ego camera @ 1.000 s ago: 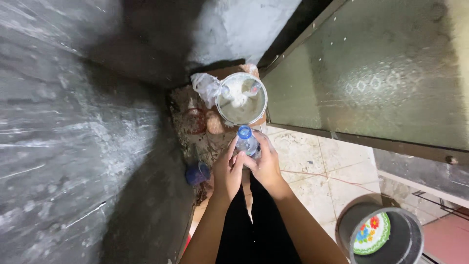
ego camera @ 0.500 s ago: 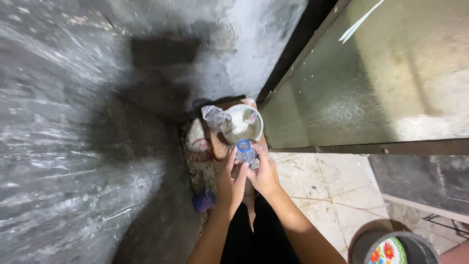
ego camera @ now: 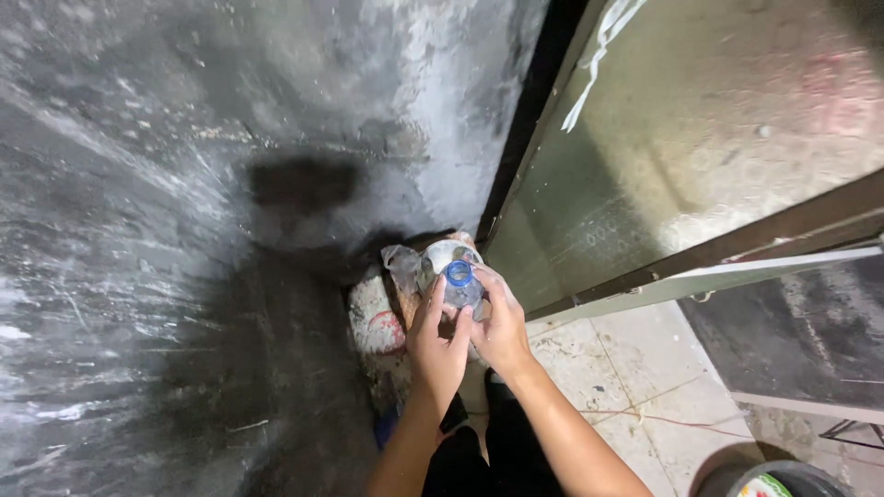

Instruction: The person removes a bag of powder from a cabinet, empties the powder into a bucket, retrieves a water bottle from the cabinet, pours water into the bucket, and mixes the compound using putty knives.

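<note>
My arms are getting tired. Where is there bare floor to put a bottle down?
Bare tiled floor lies right of the right hand, below the glass door. The corner by the wall is crowded: bucket and sack sit under the bottle.

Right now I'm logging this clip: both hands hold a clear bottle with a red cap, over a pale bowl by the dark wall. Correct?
Not quite: the head view shows the bottle has a blue cap, not red. Both the left hand and right hand hold it above the pale bowl beside the dark wall.

Head camera, looking steeply down, close, somewhat dim
</note>
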